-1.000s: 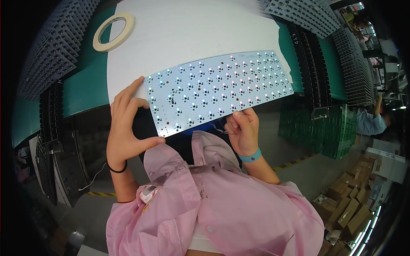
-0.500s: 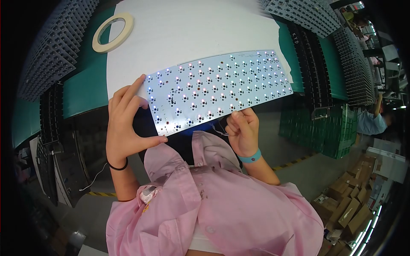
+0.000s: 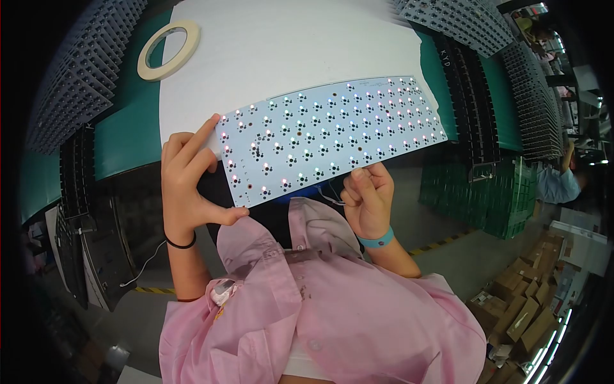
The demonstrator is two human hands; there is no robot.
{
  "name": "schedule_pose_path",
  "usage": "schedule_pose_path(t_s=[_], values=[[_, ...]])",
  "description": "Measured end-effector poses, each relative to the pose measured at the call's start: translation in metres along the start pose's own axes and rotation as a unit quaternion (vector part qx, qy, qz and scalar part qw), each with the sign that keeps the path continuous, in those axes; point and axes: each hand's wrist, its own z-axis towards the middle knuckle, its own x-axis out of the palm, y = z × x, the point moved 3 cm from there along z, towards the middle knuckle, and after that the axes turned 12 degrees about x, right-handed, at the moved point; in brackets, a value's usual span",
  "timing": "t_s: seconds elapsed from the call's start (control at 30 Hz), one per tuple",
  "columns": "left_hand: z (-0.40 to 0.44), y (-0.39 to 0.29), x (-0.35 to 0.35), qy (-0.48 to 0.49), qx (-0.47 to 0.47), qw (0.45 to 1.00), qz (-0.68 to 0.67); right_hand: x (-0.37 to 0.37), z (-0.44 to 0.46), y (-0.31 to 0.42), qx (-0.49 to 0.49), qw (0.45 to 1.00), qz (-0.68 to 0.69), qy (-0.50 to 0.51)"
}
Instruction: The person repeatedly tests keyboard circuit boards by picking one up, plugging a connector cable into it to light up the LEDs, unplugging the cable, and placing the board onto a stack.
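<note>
A white keyboard circuit board (image 3: 332, 137) with rows of small lit LEDs and dark switch holes is held tilted in front of me. My left hand (image 3: 188, 182) grips its left end, fingers at the upper corner and thumb at the lower corner. At the lower edge, right of the middle, my right hand (image 3: 369, 198) pinches the board between thumb and curled fingers. Thin pale wires (image 3: 329, 194) show below the board beside my right hand; where they end is hidden.
A roll of masking tape (image 3: 169, 51) lies at the back left of the white sheet (image 3: 288, 45). Stacked boards (image 3: 89, 57) stand left, more stacks (image 3: 460, 22) at the right. A green crate (image 3: 473, 198) and cardboard boxes (image 3: 518, 301) are on the right.
The board has shifted slightly right and its right end tilts a little differently. Its LEDs have changed from bluish and mixed colours to mostly pinkish and greenish ones. Both hands keep their hold.
</note>
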Motion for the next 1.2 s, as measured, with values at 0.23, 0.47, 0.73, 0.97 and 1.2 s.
schedule_pose_path(t_s=[0.23,0.47,0.73,0.97,1.2], values=[[0.000,0.000,0.003,-0.012,0.009,1.000,0.010,0.001,-0.004,0.002,0.007,1.000,0.000,-0.019],[-0.001,0.001,0.004,-0.027,0.014,0.999,0.018,0.002,-0.003,0.004,0.028,0.998,0.004,-0.048],[-0.001,0.007,0.003,-0.042,0.001,0.999,-0.007,0.007,-0.014,0.015,-0.183,0.946,-0.248,-0.097],[0.003,0.011,-0.001,-0.045,-0.085,0.991,-0.088,0.045,-0.011,0.059,-0.371,0.714,-0.590,-0.068],[0.007,0.012,-0.008,-0.067,-0.117,0.978,-0.156,0.062,0.022,0.075,-0.515,0.608,-0.605,0.023]])
